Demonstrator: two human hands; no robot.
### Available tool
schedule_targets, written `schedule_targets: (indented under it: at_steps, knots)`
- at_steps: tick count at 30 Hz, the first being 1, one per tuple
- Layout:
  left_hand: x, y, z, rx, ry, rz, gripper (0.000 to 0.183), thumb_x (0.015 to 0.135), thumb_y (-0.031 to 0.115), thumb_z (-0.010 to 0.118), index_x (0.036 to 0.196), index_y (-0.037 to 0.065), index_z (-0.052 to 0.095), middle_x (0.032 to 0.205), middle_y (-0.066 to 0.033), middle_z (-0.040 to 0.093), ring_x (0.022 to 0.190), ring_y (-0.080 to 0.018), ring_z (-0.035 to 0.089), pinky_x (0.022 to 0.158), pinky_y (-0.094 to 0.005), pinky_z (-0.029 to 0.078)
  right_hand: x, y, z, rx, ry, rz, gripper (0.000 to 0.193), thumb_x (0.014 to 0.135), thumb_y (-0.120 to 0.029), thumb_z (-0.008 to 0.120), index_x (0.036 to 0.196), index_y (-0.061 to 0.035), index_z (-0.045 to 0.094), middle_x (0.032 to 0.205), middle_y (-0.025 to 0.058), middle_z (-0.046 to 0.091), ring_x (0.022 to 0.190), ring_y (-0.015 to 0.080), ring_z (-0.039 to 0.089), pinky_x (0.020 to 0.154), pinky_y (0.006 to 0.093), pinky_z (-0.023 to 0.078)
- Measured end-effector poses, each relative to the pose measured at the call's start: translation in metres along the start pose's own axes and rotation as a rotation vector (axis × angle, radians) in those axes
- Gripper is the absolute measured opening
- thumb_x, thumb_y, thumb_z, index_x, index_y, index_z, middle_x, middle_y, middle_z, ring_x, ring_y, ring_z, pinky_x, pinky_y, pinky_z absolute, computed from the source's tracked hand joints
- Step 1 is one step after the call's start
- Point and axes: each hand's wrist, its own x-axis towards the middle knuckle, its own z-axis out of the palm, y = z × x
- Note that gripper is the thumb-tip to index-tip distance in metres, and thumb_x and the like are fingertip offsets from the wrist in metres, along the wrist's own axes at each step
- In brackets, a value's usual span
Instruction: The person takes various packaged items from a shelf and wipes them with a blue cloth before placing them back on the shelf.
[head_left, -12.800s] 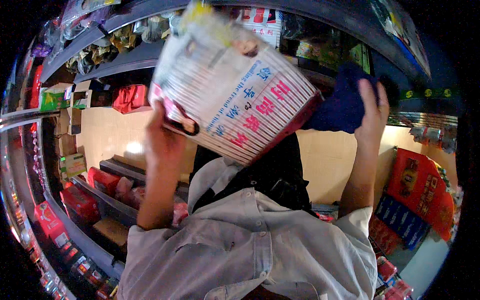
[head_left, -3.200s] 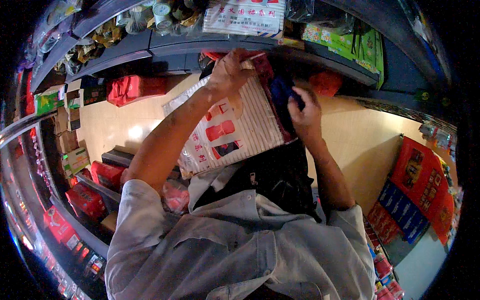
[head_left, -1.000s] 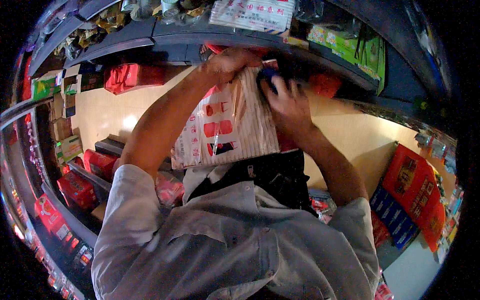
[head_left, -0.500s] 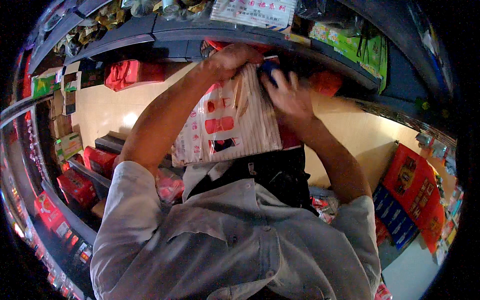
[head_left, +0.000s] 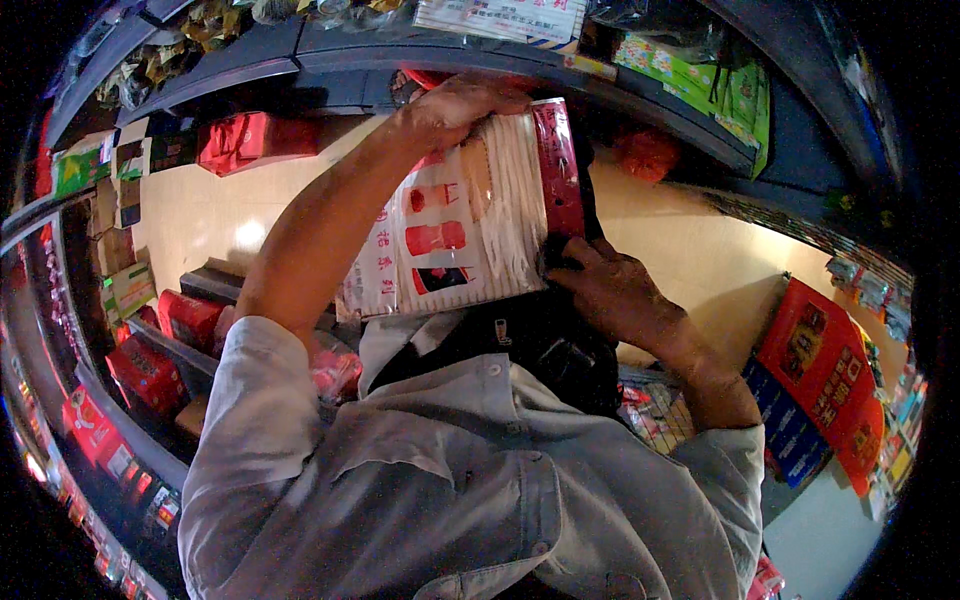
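Note:
A flat plastic-wrapped package (head_left: 435, 225) is held up in front of my body, tilted. Its face is white and beige-striped, with small pictures of red and black garments, and a dark red strip (head_left: 560, 165) runs along its right side. My left hand (head_left: 460, 108) is closed over the top edge; its fingertips are partly hidden behind. At the lower right corner is my right hand (head_left: 610, 290), fingers bent and pressed together by something dark. What they pinch is hidden in shadow. Black cloth (head_left: 480, 340) lies just below the package, against my shirt.
A dark shelf (head_left: 340, 70) crosses ahead, bearing a white printed package (head_left: 500, 18) and green packs (head_left: 690, 90). Beneath it sit a red box (head_left: 250, 142) and a red bundle (head_left: 645, 155). Red boxes (head_left: 150, 370) line the left; a large red carton (head_left: 820, 370) stands right.
My right hand has come down from the package's upper right to its lower right corner. The dark red strip now shows; the blue patch near the right fingers is gone from view.

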Motion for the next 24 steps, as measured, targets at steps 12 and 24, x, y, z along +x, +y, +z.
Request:
schedule_targets:
  at_steps: [12,24]
  knots:
    - [-0.011,-0.025,0.02,1.03,0.26,0.535,0.041,0.08,0.01,0.06,0.121,0.01,0.056,0.117,-0.012,0.056,0.116,-0.0274,0.048,0.094,-0.0362,0.042,0.033,0.013,0.014,-0.066,0.402,0.172,0.045,0.068,-0.004,0.06,0.112,-0.0157,0.061,0.102,0.0104,0.05,0.09,0.0318,0.057,0.071,0.0395,0.054]
    - [-0.055,-0.03,0.051,1.447,0.001,0.678,0.028,0.072,0.013,0.059,0.099,0.011,0.066,0.111,-0.0084,0.055,0.117,-0.0291,0.044,0.106,-0.0453,0.03,0.033,0.04,0.014,0.175,0.347,0.319,0.039,0.081,-0.021,0.056,0.119,-0.018,0.058,0.116,0.0146,0.052,0.106,0.0329,0.055,0.087,0.0413,0.049]
